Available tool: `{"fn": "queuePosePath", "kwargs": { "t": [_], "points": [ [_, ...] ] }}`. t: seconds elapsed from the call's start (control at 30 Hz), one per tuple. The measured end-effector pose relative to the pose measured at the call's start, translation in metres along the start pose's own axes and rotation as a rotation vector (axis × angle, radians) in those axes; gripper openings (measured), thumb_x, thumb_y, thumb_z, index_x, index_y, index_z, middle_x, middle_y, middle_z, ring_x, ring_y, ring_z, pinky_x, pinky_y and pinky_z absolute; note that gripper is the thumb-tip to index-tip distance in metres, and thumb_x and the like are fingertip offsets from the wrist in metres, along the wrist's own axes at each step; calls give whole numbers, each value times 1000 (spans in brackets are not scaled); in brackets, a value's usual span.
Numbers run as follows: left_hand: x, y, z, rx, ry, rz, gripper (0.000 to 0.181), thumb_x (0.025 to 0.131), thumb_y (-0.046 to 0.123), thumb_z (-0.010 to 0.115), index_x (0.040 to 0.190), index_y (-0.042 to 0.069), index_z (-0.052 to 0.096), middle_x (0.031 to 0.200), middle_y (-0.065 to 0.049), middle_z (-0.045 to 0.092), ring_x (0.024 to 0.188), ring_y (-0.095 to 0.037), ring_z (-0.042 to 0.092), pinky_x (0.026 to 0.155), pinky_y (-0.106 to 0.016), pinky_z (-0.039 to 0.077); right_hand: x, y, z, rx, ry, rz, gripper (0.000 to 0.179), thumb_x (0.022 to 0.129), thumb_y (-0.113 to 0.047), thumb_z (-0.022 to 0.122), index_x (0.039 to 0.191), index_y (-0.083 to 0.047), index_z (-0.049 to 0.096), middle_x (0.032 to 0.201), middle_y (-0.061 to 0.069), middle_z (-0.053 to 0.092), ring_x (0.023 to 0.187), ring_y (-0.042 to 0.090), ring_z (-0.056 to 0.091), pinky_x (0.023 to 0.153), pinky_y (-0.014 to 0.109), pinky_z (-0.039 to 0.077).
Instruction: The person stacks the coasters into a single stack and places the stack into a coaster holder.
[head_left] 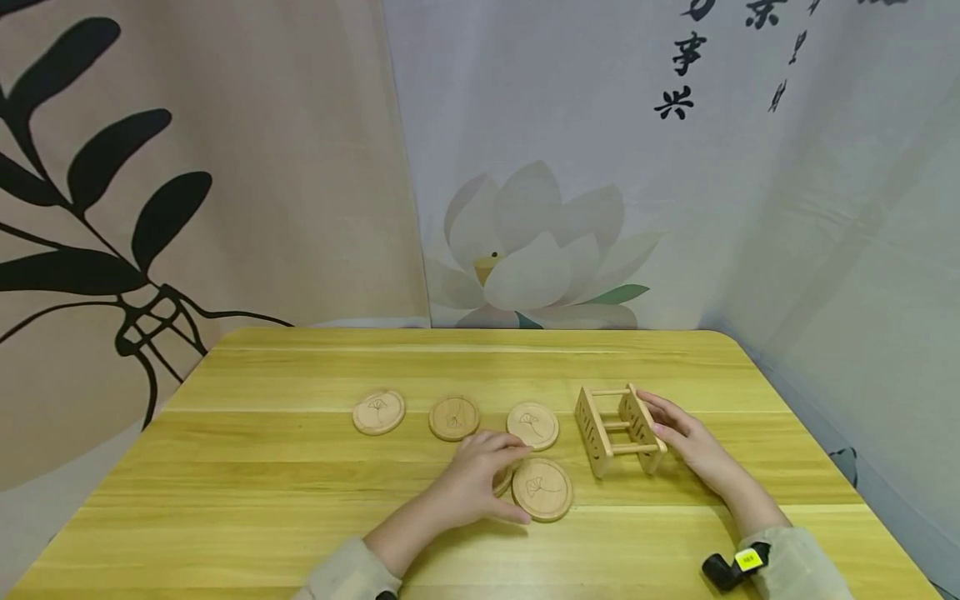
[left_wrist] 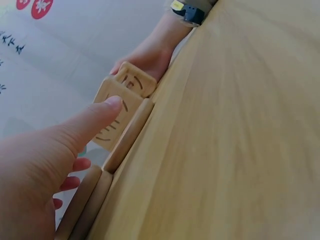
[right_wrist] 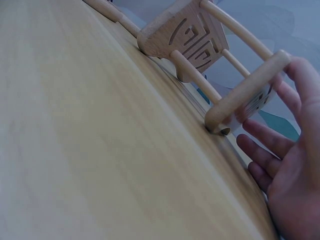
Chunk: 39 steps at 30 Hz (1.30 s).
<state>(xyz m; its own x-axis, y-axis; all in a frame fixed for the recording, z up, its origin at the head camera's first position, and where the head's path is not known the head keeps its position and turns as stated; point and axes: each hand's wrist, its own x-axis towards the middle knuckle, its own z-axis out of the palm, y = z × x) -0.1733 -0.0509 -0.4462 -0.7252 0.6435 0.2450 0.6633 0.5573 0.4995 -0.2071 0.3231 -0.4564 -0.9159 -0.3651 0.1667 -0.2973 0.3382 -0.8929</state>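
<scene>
My left hand (head_left: 474,479) is over the round wooden coasters, thumb and fingers spread apart around the right-hand part of the group. Closest to it is a coaster with an engraved leaf (head_left: 542,490); another coaster (head_left: 502,479) is mostly hidden behind the hand. In the left wrist view the thumb is straight, and two stacked discs (left_wrist: 90,205) show by the fingers. My right hand (head_left: 697,446) holds the right end panel of a small wooden rack (head_left: 600,433) between thumb and fingers. The rack stands on the table, its slotted end panels joined by dowels.
Behind the left hand lie more engraved coasters: one at the left (head_left: 378,412), one in the middle (head_left: 453,417) and one near the rack (head_left: 533,426). The wooden table (head_left: 300,367) ends at a printed curtain (head_left: 315,167) along its back.
</scene>
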Motion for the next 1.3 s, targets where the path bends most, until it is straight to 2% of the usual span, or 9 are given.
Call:
{"fn": "queuePosePath", "kwargs": {
  "t": [0.17,0.5,0.87,1.3],
  "points": [
    [4,4,4,46,-5,8,87,64,59,79,136,17,55,133,7,51,121,-14,41,104,-49,28,-1,-1,0,-6,4,-4,48,104,-12,42,150,-7,30,140,29,39,116,-3,45,90,18,39],
    [11,10,8,129,-2,47,88,62,62,78,134,16,57,132,5,53,120,-14,43,102,-46,31,-1,-2,0,3,1,-6,48,104,-12,41,150,-7,30,141,29,38,117,-4,43,91,17,38],
    [16,14,11,168,-83,36,89,63,63,76,135,14,56,135,2,52,123,-16,42,103,-44,31,-1,0,0,19,-1,-21,48,103,-11,41,150,-6,29,139,31,38,116,-3,45,90,17,39],
    [19,20,9,176,-131,33,84,66,57,78,133,13,57,133,1,52,120,-15,43,103,-40,32,0,-1,0,16,-5,-18,48,103,-11,41,150,-6,29,139,30,40,115,-2,46,91,17,39]
  ]
}}
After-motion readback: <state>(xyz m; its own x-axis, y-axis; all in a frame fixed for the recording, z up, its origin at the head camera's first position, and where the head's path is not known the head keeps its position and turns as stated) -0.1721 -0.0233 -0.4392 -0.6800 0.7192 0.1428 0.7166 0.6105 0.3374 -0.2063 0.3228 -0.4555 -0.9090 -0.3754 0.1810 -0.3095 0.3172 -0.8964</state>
